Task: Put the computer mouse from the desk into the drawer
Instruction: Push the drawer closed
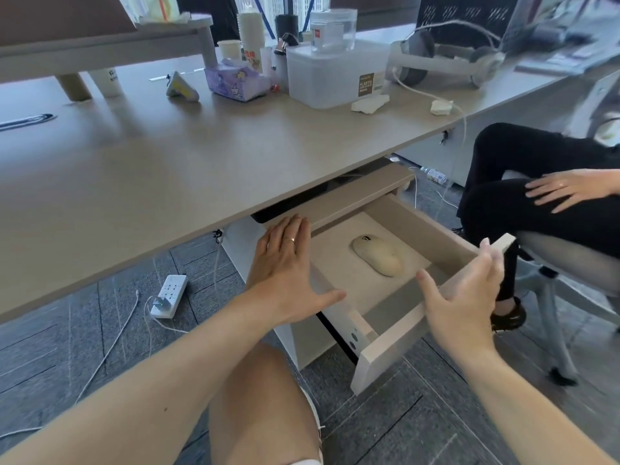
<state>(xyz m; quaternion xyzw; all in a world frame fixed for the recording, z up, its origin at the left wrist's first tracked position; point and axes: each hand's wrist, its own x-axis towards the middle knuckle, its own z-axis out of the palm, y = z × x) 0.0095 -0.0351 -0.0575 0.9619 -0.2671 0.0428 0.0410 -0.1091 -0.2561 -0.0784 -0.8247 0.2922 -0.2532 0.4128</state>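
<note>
Grip slack, both hands (288, 273) seemingly spread flat

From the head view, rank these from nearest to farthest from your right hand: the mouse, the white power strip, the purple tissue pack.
From the right hand:
1. Mouse, in the open drawer, just left of the hand.
2. White power strip, on the floor, far left under the desk.
3. Purple tissue pack, at the back of the desk top.

I see mouse (378, 255): cream, smooth, oval, upright, lying flat on floor of drawer (432, 226). Drawer: light wood, pulled open below desk (167, 169), mouse near its middle.
</note>
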